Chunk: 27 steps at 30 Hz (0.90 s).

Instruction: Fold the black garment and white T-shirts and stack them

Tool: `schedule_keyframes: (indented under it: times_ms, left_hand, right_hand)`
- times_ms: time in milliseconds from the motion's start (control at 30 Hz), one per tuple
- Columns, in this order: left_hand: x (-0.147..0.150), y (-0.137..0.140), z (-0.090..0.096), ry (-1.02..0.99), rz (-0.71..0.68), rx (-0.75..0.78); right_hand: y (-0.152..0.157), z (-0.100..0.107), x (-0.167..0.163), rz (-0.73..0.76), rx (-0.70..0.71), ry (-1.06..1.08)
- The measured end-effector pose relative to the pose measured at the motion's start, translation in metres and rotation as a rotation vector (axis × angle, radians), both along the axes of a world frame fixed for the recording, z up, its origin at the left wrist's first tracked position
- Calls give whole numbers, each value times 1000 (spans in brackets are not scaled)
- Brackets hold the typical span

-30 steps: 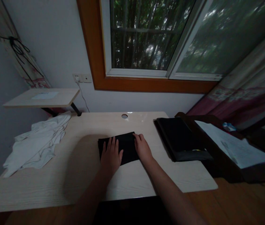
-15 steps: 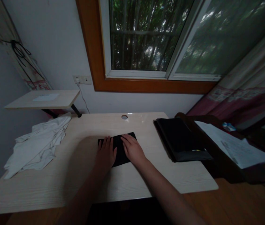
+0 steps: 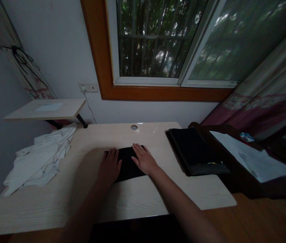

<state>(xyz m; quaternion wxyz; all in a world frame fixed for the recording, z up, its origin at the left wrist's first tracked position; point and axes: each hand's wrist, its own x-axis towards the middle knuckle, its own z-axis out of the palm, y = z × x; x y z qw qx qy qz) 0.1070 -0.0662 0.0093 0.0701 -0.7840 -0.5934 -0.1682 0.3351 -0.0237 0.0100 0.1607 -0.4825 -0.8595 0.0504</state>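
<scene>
Two hands, palms down, on one black cloth point(image 3: 127, 165) lying flat near the middle of the table point(image 3: 137, 199), between the white cloth point(image 3: 41, 153) on the left and the black stack point(image 3: 190, 145) on the right. Left hand point(image 3: 109, 168) covers the left end: fingers extended, thumb out to the side, not clamped on anything. Right hand point(image 3: 145, 161) is much the same over the right end: fingers long, thumb turned inward, no pinch. Hands are apart, bare strip of cloth between them. I read it as pressing and smoothing. To do that well: load both palms evenly and stroke from the bare strip out to the ends, so slack exits at the edges instead of bunching in the middle. Main risk is drag: the top looks smooth, so a hard sideways push could slide the whole piece or shift any layers. Use one hand as anchor, stroke with the other, then swap. Lift off straight up so the fingers don't catch an edge. Caveat: black fabric, dim light; can't tell layer count or creases, so go by feel.
</scene>
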Motion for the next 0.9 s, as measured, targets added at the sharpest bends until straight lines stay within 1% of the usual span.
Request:
schedule_keyframes:
  times_ms: [200,333,467,600,700,800,833,900]
  left_hand:
    - [-22,1,-2,32,-4,-65]
    - [-41,1,-5,65,18,-70]
    - [-65,-1,-12,68,37,-52]
    - [-92,-5,-21,25,35,-1]
    - [-106,-11,-22,-76,28,34]
    - [-108,-18,-15,-235,42,88]
    - [-107,-22,-11,-272,32,108]
    - [-100,-30,-4,-285,-52,124]
  right_hand:
    - [2,-1,22,-42,-52,-41]
    - [3,-3,38,-68,-60,-51]
    - [2,-11,61,-94,-16,-16]
    - [-3,-17,80,-119,62,100]
    - [-10,-11,87,-127,105,250]
    - [-21,3,88,-101,131,397]
    - [-25,7,88,-81,136,422]
    - [-33,12,86,-14,144,427]
